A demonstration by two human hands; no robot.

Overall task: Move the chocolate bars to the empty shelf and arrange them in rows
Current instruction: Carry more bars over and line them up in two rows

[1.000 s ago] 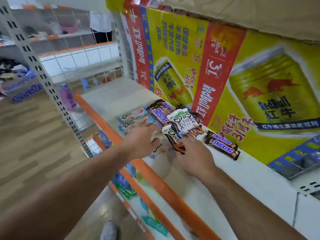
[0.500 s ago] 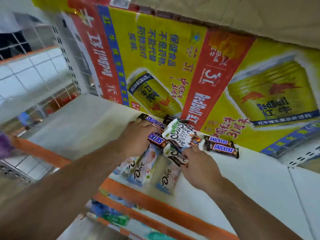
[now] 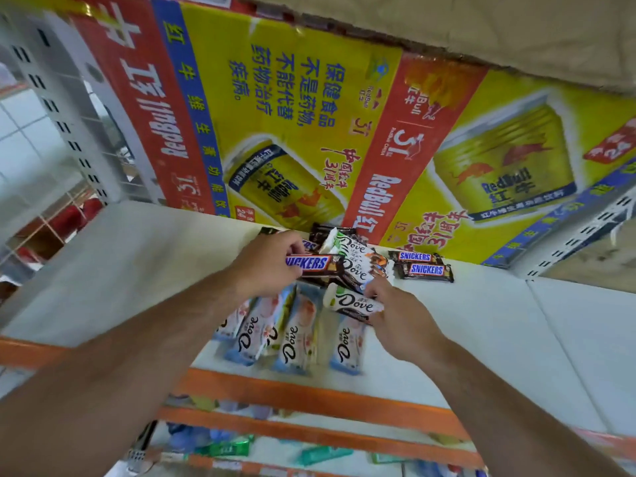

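White shelf (image 3: 481,325), orange edge (brown Snickers bars (image 3: 425,266))

You have, at back: yellow-and-red Red Bull carton panel (image 3: 309,115); left: white slotted upright (image 3: 58,108), tiled wall (image 3: 20,142); overhead: brown cardboard (image 3: 481,25); below: white shelf (image 3: 137,263), orange-edged

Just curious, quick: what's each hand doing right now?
Left hand: grips a Snickers bar.
Right hand: pinches a white Dove bar.
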